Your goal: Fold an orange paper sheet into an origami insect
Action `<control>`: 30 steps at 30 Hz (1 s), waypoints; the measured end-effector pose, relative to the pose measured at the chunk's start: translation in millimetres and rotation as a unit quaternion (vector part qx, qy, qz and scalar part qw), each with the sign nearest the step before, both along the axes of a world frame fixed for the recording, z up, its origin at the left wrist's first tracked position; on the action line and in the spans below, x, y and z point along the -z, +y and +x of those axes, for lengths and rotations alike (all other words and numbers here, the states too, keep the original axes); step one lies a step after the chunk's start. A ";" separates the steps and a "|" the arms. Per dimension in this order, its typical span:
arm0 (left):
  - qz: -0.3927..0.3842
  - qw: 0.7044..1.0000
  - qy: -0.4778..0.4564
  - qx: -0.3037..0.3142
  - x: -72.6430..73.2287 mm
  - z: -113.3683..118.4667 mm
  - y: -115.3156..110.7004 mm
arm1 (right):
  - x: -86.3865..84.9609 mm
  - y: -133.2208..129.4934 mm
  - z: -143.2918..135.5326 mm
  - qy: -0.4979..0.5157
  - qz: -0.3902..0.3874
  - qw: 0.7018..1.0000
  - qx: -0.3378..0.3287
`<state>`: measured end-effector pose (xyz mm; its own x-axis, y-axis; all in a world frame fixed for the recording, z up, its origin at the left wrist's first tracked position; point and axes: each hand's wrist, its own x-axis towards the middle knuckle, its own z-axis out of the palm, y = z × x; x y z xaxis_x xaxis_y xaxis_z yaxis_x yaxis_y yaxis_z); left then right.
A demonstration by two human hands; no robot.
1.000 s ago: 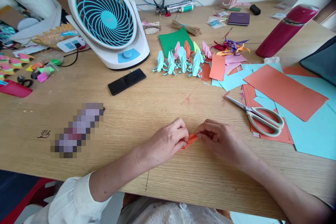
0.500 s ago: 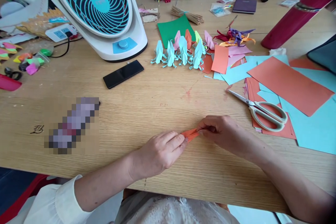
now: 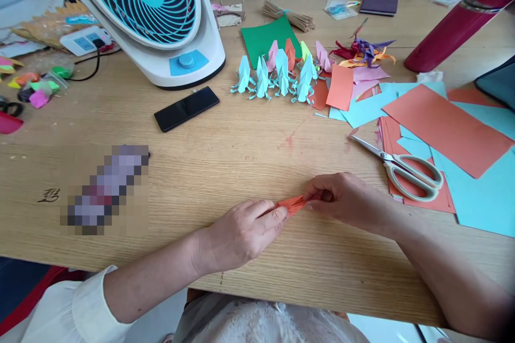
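A small folded piece of orange paper (image 3: pixel 293 204) lies low over the wooden table, between my two hands. My left hand (image 3: pixel 250 225) grips its left end, fingers pressed together and covering that part. At the right end, my right hand (image 3: pixel 336 198) pinches the tip between thumb and forefinger. Creases run lengthwise along the bit of paper that shows. Farther back stand several folded light-blue paper figures (image 3: pixel 282 76) with curled legs, and pink, orange and yellow ones behind them.
Scissors (image 3: pixel 402 169) with pale handles lie on orange and blue paper sheets (image 3: pixel 478 203) at the right. A dark red flask (image 3: pixel 450 29) stands behind them. A white fan (image 3: pixel 189 77), a black phone (image 3: pixel 187 109) and a blurred-out object (image 3: pixel 108 187) occupy the left side.
The view has shifted slightly, so the table things sit a little differently in it. Both hands keep hold of the orange paper in nearly the same place.
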<state>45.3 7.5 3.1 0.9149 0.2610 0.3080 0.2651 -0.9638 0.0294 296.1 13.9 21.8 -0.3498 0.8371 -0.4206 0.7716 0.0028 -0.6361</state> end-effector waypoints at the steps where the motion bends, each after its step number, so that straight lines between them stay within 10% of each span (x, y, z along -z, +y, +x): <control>1: -0.003 1.000 0.005 0.003 -0.6 -0.5 0.3 | -0.6 -0.7 -1.7 -0.011 0.011 1.000 0.001; 30: -0.044 0.999 0.030 0.011 2.4 0.6 4.7 | 5.4 -10.1 -15.9 -0.001 0.086 0.996 0.002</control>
<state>45.9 12.1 0.7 0.9366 0.2650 0.2294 0.2486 -0.9636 0.0981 280.1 3.8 16.4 -0.3464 0.8978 -0.2720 0.7730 0.1089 -0.6250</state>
